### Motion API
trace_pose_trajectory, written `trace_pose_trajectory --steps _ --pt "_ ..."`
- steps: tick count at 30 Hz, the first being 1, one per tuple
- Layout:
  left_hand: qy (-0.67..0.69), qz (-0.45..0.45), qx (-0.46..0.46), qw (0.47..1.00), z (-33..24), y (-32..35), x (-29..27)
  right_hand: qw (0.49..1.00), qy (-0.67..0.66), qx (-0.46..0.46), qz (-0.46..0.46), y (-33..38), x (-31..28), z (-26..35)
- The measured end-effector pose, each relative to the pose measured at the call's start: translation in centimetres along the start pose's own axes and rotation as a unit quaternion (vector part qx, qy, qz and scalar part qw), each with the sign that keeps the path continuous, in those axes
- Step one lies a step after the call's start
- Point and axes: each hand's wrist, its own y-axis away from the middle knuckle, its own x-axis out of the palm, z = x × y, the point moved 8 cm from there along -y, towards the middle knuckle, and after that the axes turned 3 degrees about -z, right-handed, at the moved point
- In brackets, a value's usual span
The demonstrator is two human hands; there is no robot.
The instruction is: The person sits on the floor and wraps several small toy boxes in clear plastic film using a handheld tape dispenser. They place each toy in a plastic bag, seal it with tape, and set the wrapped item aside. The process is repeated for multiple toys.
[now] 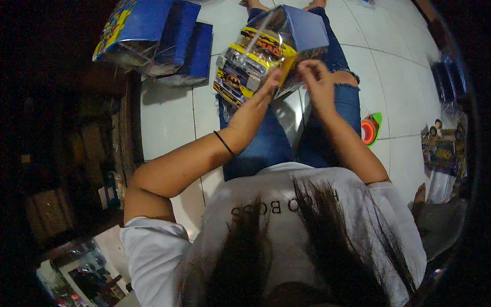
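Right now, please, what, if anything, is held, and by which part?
The left hand touches the toy package at its near edge; whether that or the right hand grips it is unclear.

Blue boxes [176, 38], white tiled floor [166, 120]

A partly transparent yellow, black and blue box [271, 52] slants over the legs [258, 147].

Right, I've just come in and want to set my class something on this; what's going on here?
A person is handling a yellow, black and blue box with clear plastic above their denim-clad legs. The left hand lies against the box; the right hand is at its right side, fingers bent, though whether it grips anything is unclear. More blue boxes with clear plastic are on the white tiled floor, to the left.
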Motion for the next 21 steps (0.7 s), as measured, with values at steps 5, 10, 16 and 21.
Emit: trace_pose_trajectory --steps 5,10,16,21 --pt "0.231 -0.04 0.06 0.97 -2.4 2.8 -1.7 0.922 0.207 -0.327 -0.024 -12.3 -3.5 6.2" --pt "0.594 -0.212 -0.41 0.659 1.6 8.1 1.1 0.717 0.487 -0.04 0.497 -22.0 1.8 -2.6" --pt "0.807 -0.208 -0.499 0.238 -0.6 5.9 9.9 0.657 0.334 0.093 0.67 -17.6 2.0 -5.1" --pt "0.804 -0.237 -0.388 0.384 13.5 1.4 8.9 0.863 0.09 0.134 0.478 -15.6 -4.8 -5.7"
